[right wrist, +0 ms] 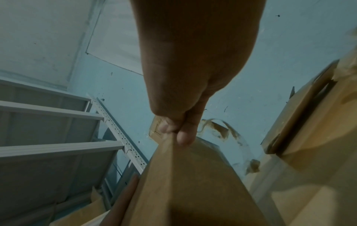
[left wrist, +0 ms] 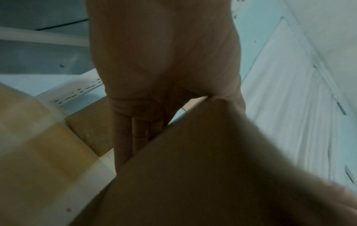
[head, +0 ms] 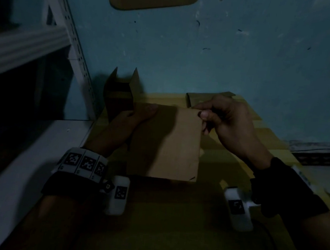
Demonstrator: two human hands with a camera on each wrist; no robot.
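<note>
Brown cardboard, a flat folded blank (head: 166, 143), is held between both hands over the yellowish table top (head: 172, 215), in front of the blue wall (head: 206, 48). The left hand (head: 128, 121) grips the blank's upper left edge. Its thumb lies across the top face, and the left wrist view shows the fingers (left wrist: 135, 131) close together underneath. The right hand (head: 226, 118) pinches the upper right corner between thumb and forefinger, fingertips (right wrist: 183, 137) clamped on the very edge, and the other fingers curl behind.

The work looks like opening the blank into a box like the erected carton (head: 120, 97), which stands just behind the left hand beside the metal rack (head: 69, 26).

Most of the risk is on the right. So small a corner pinch could slip off, or crease and tear the board, if the pull is sharp. If the pinch takes both layers at once, the blank will probably stay flat instead of opening. On the left, a wide swing could knock over the light, open carton. The dim light also hides the score lines, so a fold could start off its crease. A flat stack of board (head: 208, 98) lies behind the right hand, near enough to catch a flap.
</note>
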